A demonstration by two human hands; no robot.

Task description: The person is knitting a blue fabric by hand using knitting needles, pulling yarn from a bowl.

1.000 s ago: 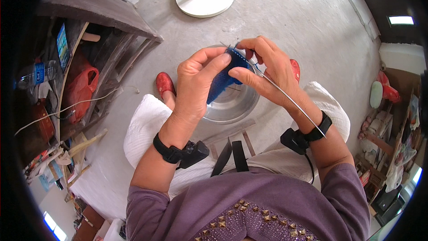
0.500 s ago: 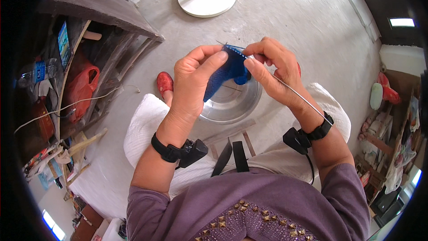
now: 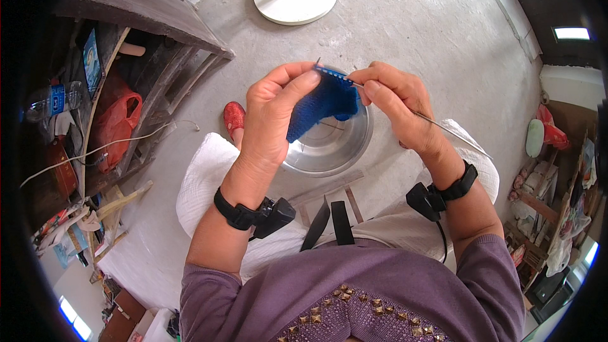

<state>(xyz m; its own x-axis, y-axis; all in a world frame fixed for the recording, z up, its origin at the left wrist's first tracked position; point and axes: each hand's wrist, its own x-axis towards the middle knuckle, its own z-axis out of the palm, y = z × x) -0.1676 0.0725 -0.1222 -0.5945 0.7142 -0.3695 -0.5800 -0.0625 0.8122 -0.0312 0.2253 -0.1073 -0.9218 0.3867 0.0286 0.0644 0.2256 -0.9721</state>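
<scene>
A piece of blue knitting hangs from a needle, with a row of pale-looking stitches along its top edge. My left hand is closed on its upper left corner, thumb over the front, and a needle tip pokes up past the fingers. In my right hand a long grey knitting needle is pinched; its shaft runs back over the wrist, and its tip meets the right end of the stitch row. Below the work stands a shiny metal basin, with blue yarn partly seen over it.
A wooden shelf at left holds a red plastic bag and a plastic bottle. Ahead on the concrete floor is a round white stand base. Crowded shelving stands at right. A pale cord crosses the left side.
My right hand has shifted slightly right, its needle now sloping more outward past the wrist. The knitting is spread wider, and the needle tip at my left hand points more upright.
</scene>
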